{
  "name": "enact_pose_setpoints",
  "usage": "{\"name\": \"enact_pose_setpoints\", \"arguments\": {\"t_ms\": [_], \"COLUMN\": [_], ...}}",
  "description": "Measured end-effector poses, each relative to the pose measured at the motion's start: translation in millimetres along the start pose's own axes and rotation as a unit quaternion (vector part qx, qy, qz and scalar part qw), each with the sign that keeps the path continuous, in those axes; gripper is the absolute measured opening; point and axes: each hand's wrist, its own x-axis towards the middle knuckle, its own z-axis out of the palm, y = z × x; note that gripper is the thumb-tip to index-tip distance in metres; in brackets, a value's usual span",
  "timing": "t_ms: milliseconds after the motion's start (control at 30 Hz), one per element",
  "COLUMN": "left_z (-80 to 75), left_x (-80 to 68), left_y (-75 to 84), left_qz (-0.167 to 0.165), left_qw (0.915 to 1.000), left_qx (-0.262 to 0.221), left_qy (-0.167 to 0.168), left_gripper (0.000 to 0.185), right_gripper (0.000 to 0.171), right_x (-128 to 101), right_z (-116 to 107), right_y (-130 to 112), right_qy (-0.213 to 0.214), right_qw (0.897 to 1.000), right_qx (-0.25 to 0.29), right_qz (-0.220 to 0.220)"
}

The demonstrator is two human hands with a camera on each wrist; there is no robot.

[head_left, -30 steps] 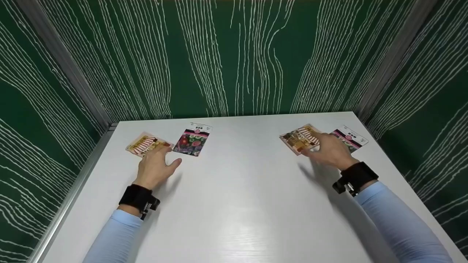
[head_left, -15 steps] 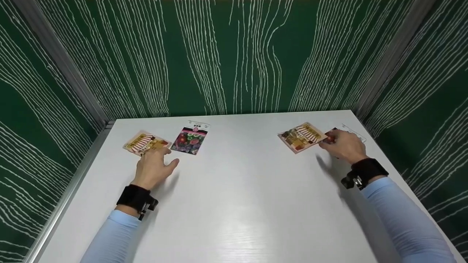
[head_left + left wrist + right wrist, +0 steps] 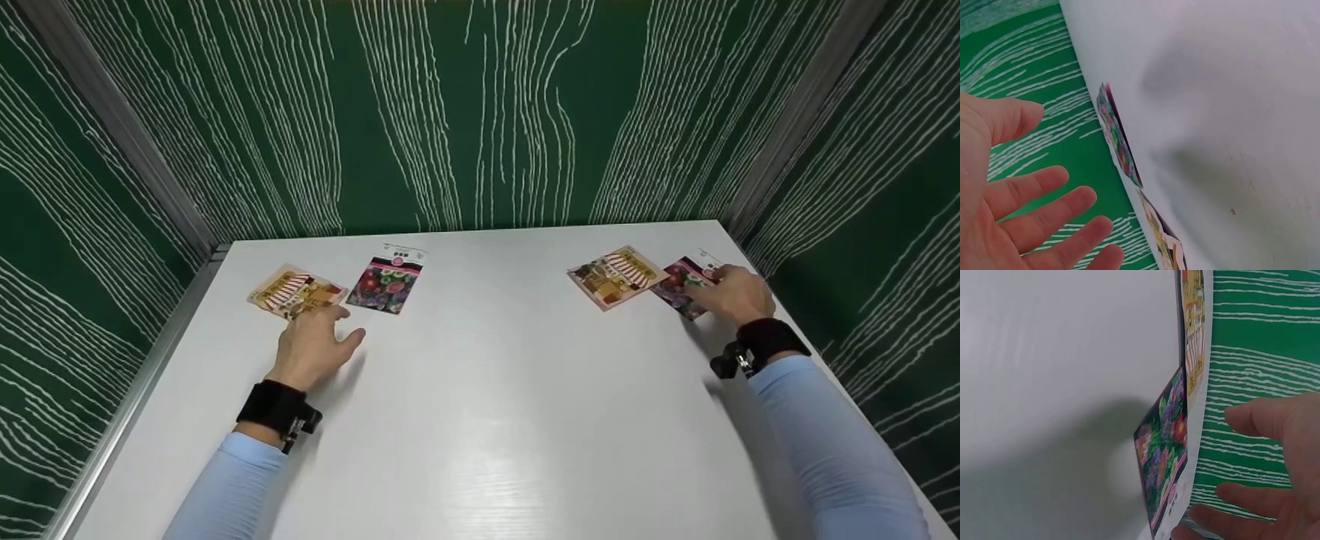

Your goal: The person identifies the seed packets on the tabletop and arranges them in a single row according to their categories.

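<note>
Two pairs of seed packets lie on the white table (image 3: 487,390). At the left are a striped orange packet (image 3: 295,289) and a dark flower packet (image 3: 385,282). My left hand (image 3: 317,341) lies open just in front of the striped one, fingertips at its near corner. The left wrist view shows the straight fingers (image 3: 1039,188) and both packets (image 3: 1118,138) edge-on. At the right lie another striped packet (image 3: 616,275) and a flower packet (image 3: 677,282). My right hand (image 3: 733,294) hovers over that flower packet's right end with relaxed fingers (image 3: 1266,422). Whether they touch the flower packet (image 3: 1163,450) is unclear.
Green walls with white wavy lines (image 3: 480,112) close in the table at the back and both sides. A metal rail (image 3: 142,375) runs along the left edge. The right-hand packets lie near the table's far right corner.
My right hand has moved right, off the striped packet and over the flower packet beside it. My left hand has hardly moved.
</note>
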Motion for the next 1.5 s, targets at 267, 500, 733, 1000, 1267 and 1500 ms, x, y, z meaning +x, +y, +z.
{"name": "enact_pose_setpoints", "arguments": {"t_ms": [267, 500, 733, 1000, 1267, 1500], "left_z": [3.4, 6.2, 7.9, 11.2, 4.4, 3.0], "left_x": [-1.2, -4.3, -3.8, -3.1, -2.8, 0.2], "left_y": [-1.8, -2.4, -1.2, 2.3, 3.1, 6.9], "left_qz": [0.005, 0.005, 0.019, 0.014, 0.002, 0.009], "left_qw": [0.9999, 0.9997, 0.9995, 0.9993, 0.9994, 0.9993], "left_qx": [-0.001, 0.004, 0.010, 0.007, 0.007, 0.008], "left_qy": [-0.014, -0.025, -0.025, -0.035, -0.035, -0.036], "left_gripper": [0.048, 0.050, 0.048, 0.049, 0.052, 0.052], "right_gripper": [0.078, 0.107, 0.121, 0.136, 0.134, 0.130], "right_x": [7, -2, 1, 23, 32, 38], "right_z": [2, -2, 1, 30, 35, 28], "right_y": [15, 8, -8, -9, -15, -9], "right_qy": [0.016, -0.035, -0.047, -0.003, 0.000, -0.030], "right_qw": [0.998, 0.993, 0.987, 0.984, 0.981, 0.979], "right_qx": [0.000, 0.010, 0.013, 0.012, 0.004, 0.037], "right_qz": [0.057, 0.109, 0.150, 0.178, 0.193, 0.197]}}
